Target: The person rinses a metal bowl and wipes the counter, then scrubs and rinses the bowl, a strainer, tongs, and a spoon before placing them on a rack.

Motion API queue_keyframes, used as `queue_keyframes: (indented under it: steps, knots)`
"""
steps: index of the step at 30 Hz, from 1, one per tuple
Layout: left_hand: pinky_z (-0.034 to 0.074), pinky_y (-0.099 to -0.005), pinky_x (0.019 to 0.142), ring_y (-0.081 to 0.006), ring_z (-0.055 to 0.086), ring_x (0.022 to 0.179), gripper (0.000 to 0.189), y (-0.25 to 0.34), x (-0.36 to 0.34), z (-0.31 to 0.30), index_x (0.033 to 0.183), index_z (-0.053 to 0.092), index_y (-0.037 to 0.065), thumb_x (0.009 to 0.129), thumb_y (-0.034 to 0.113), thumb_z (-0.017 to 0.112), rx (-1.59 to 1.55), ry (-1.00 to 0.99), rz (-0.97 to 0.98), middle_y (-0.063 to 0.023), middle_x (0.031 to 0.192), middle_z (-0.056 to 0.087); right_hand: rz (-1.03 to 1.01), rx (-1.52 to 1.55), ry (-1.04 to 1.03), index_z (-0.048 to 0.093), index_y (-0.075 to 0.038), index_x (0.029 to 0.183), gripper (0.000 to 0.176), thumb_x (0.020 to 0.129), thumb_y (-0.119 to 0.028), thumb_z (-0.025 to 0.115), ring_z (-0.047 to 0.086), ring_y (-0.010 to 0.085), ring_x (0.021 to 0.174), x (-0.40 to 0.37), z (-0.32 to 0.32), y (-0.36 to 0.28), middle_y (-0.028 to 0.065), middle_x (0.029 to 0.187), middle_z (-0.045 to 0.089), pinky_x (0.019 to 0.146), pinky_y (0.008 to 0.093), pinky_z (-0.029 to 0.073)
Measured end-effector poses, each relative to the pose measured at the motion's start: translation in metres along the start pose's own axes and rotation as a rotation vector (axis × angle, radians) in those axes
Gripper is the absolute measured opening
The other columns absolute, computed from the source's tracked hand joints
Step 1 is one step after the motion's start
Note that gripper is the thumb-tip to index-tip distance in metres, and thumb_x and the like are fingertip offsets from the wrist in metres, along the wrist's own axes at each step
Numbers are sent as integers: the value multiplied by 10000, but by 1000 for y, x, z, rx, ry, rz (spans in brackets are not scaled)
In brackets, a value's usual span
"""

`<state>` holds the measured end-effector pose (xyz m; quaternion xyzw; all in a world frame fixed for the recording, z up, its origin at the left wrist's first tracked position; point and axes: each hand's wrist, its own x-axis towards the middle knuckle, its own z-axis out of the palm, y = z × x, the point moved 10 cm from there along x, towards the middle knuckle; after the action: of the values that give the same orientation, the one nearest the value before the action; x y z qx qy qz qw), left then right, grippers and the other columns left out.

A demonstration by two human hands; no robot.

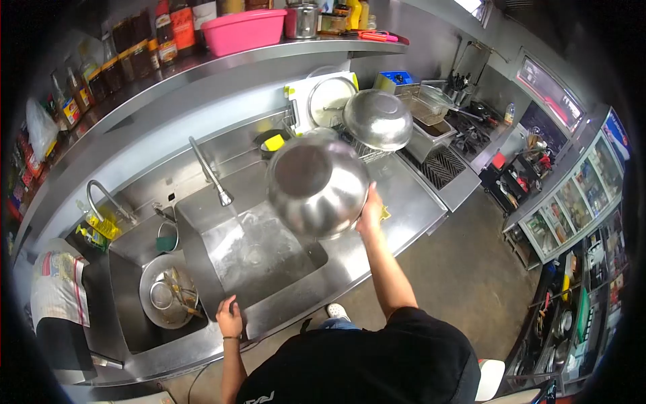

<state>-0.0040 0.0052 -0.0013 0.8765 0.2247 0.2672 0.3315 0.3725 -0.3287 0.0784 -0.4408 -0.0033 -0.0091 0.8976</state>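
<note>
The big, round, shiny steel bowl, held near its rim by the right hand over the grey steel sink, looks stiff but maybe slippery, so the rim suits gripping, while the left hand, loosely open, seems empty.

Wide head view, facing forward and down, edges unclear
</note>
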Motion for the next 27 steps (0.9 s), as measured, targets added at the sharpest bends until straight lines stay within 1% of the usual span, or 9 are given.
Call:
queue_keyframes:
  steps: [4, 6, 10, 14, 16, 20, 22, 24, 27]
  knots:
    - [456, -384, 751, -347, 577, 830, 193, 6, -10, 3, 941, 606, 40, 759, 11, 546, 78, 100, -26, -170, 869, 600, -259, 79, 25, 456, 34, 1151, 477, 933, -383, 376, 563, 254, 949, 114, 29, -102, 132, 1064, 558, 806, 393, 483]
    - [460, -382, 742, -340, 584, 818, 199, 9, -12, 9, 926, 610, 31, 747, -23, 541, 97, 161, -82, -168, 861, 601, -219, 152, 133, 436, 49, 1158, 468, 944, -357, 345, 552, 280, 973, 189, 23, -121, 149, 1101, 535, 826, 407, 475]
    - [474, -369, 722, -323, 595, 808, 212, 5, -18, 38, 913, 610, -4, 733, -73, 522, 50, 258, -170, -160, 861, 610, -257, 106, 95, 433, 51, 1165, 465, 955, -337, 286, 546, 307, 994, 324, -4, -142, 176, 1134, 513, 862, 421, 452]
    - [481, -365, 700, -307, 603, 781, 183, 25, -14, 51, 897, 613, -7, 744, -62, 528, 139, 308, -218, -155, 844, 614, -165, 143, 217, 460, 90, 1133, 451, 945, -302, 339, 558, 288, 953, 357, -19, -138, 192, 1128, 524, 848, 383, 447]
    - [483, -362, 689, -302, 606, 772, 162, 43, -6, 52, 891, 612, -6, 755, -47, 533, 162, 287, -245, -155, 837, 615, -166, -96, 465, 456, 106, 1133, 427, 929, -260, 374, 552, 308, 953, 365, -43, -137, 222, 1130, 523, 827, 378, 446]
    - [487, -345, 665, -287, 611, 749, 119, 32, -2, 65, 882, 611, -3, 785, -7, 542, 170, 299, -243, -154, 826, 614, -194, -283, 502, 441, 123, 1137, 392, 894, -182, 396, 537, 344, 979, 376, -34, -138, 262, 1122, 517, 854, 390, 421]
    - [488, -335, 660, -289, 611, 753, 117, 56, 12, 71, 879, 611, -4, 796, -10, 529, 174, 250, -233, -149, 825, 612, -509, -574, 667, 413, 131, 1153, 394, 862, -132, 393, 514, 375, 1015, 372, -35, -159, 296, 1109, 509, 897, 411, 386]
    - [487, -335, 669, -290, 610, 762, 138, 64, 21, 79, 882, 613, 1, 779, -29, 526, 132, 262, -193, -143, 828, 611, -583, -819, 582, 383, 92, 1201, 422, 860, -156, 390, 491, 426, 987, 360, -10, -165, 333, 1097, 471, 891, 439, 371]
    - [486, -341, 694, -291, 610, 784, 183, 79, 35, 91, 892, 616, 13, 747, -54, 527, 137, 207, -159, -140, 837, 611, -483, -802, 551, 401, 35, 1215, 408, 871, -184, 390, 469, 437, 964, 342, 7, -160, 312, 1152, 417, 884, 442, 366]
